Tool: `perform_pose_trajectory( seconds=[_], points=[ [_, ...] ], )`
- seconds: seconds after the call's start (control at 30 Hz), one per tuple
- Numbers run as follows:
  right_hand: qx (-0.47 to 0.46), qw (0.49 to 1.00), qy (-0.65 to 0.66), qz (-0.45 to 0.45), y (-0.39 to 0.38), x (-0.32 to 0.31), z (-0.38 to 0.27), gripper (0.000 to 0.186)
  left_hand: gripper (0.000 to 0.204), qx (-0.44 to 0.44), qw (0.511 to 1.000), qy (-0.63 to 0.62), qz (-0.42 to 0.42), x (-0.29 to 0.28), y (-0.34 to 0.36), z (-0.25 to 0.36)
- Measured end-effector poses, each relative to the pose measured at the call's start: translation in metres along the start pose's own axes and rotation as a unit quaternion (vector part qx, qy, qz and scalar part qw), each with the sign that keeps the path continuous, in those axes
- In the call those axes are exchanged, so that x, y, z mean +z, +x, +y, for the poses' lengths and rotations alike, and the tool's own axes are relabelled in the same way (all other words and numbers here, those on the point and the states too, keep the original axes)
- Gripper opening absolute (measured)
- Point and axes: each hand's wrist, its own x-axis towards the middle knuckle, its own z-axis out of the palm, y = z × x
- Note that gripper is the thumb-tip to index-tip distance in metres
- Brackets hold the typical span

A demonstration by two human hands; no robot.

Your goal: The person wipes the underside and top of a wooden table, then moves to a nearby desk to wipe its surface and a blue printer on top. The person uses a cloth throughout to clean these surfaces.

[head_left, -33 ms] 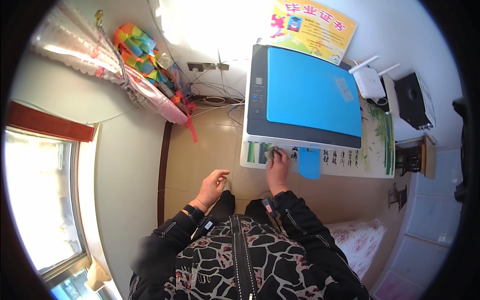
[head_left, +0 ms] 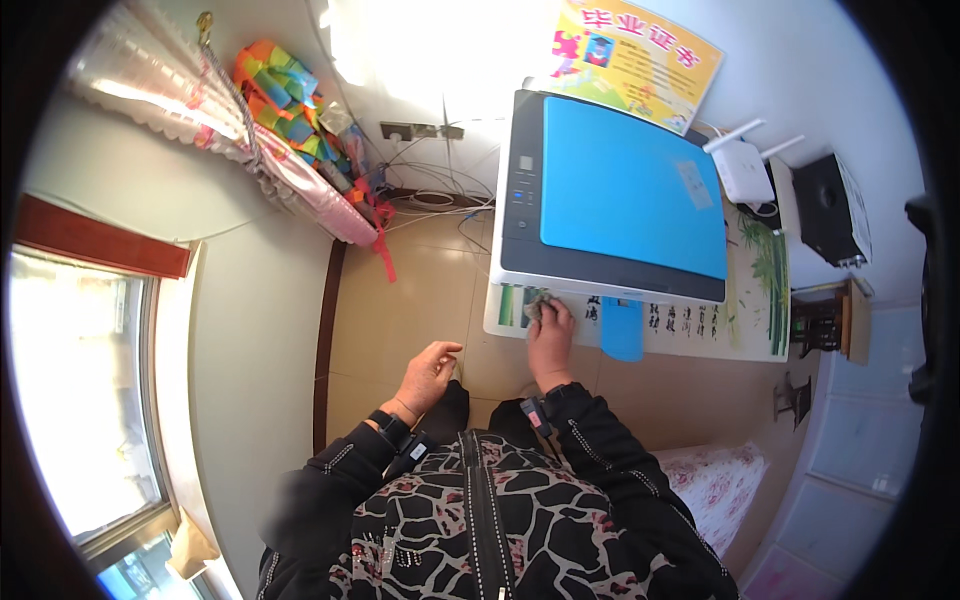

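Note:
My right hand point(head_left: 551, 338) is closed on a crumpled grey-green cloth point(head_left: 538, 307). The cloth rests on the front left part of the low table point(head_left: 700, 340), whose top shows bamboo and black brush writing. Just behind the hand stands a printer point(head_left: 635, 190) with a bright blue lid, and its blue paper tray point(head_left: 622, 332) juts out to the right of the fingers. My left hand point(head_left: 428, 375) hovers over the floor, left of the table, fingers loosely bent and apart, with nothing seen in it.
A white router point(head_left: 740, 168) and a black box-shaped device point(head_left: 832, 208) stand right of the printer. A yellow certificate point(head_left: 640, 62) leans behind it. Loose cables point(head_left: 430, 198) run to a wall socket. A curtain point(head_left: 170, 95) hangs far left, beside colourful fabric point(head_left: 285, 100).
My right hand has slid slightly left over the tabletop with the cloth. The view has shifted a little. My left hand stays almost in place.

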Motion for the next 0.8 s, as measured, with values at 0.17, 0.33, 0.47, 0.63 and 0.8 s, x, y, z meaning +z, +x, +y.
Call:
perform_pose_trajectory(
  seconds=[0.17,0.33,0.47,0.63,0.8],
  points=[
    [-0.046,0.996,0.027,-0.074,0.002,0.031,-0.038,0.033,0.020,-0.029,0.999,-0.005,-0.014,-0.005,-0.003,-0.016],
    [-0.033,0.963,0.210,-0.168,0.005,0.037,-0.057,0.028,0.036,-0.042,0.998,-0.040,-0.001,0.000,0.010,-0.019],
    [0.164,0.885,0.343,-0.268,0.004,0.025,-0.068,0.029,0.053,-0.101,0.975,-0.195,-0.023,0.010,0.028,-0.016],
    [-0.001,0.944,0.221,-0.247,0.013,-0.012,-0.087,0.030,0.045,-0.082,0.953,-0.290,-0.028,0.015,0.053,-0.027],
    [-0.002,0.969,0.186,-0.162,0.055,-0.084,-0.099,0.019,0.037,-0.082,0.938,-0.335,0.031,0.007,0.096,-0.030]
  ],
)
